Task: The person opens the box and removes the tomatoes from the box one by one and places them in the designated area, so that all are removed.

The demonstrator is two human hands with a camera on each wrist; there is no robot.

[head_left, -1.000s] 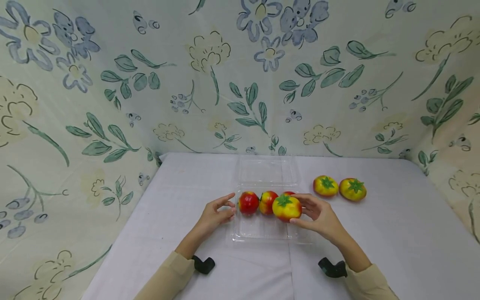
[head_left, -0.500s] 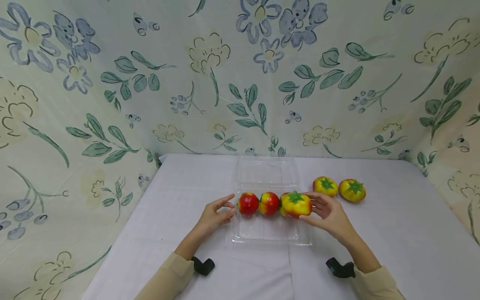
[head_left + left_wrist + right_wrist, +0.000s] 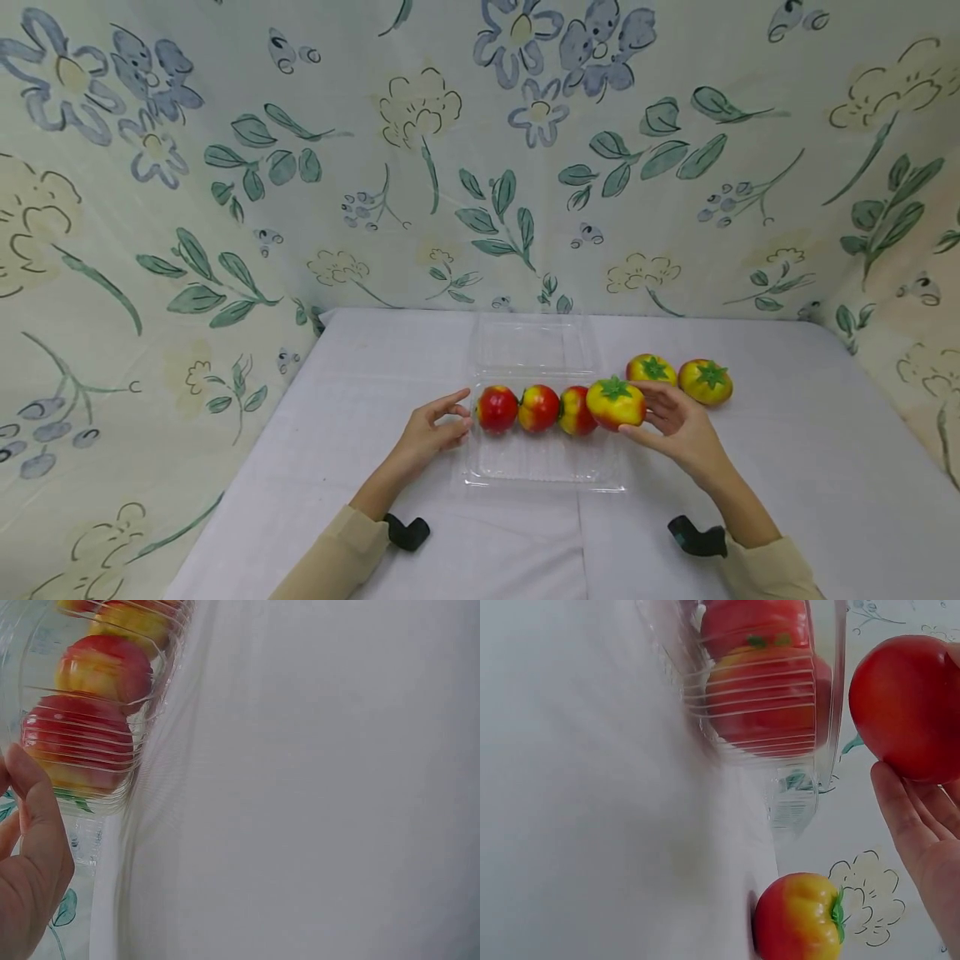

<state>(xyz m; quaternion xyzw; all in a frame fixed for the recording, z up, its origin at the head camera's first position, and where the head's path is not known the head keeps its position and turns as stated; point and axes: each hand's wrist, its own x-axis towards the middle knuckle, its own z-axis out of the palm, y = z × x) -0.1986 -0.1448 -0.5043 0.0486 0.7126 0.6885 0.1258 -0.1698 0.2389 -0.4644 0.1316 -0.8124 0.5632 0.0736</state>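
My right hand point(image 3: 678, 425) grips a red-and-yellow tomato point(image 3: 615, 403), thumb and fingers around its right side and its green calyx facing up. The tomato is above the right end of a clear plastic clamshell box point(image 3: 540, 482); in the right wrist view its red underside point(image 3: 904, 709) is apart from the box. A row of red-and-yellow fruits sits along the back of the box: a left one point(image 3: 497, 409), a middle one point(image 3: 538, 408) and a right one point(image 3: 576, 411). My left hand point(image 3: 431, 429) is at the box's left rim, index finger and thumb spread, fingertips touching it.
Two more tomatoes stand on the white cloth right of the box, one point(image 3: 651, 368) partly behind my right hand and another point(image 3: 705, 382) farther right. The box's clear lid point(image 3: 532, 343) lies folded back. A floral curtain point(image 3: 480, 167) closes off the far side.
My right hand has carried the tomato rightward across the row, uncovering the right fruit in the box. My left hand has stayed at the left rim.
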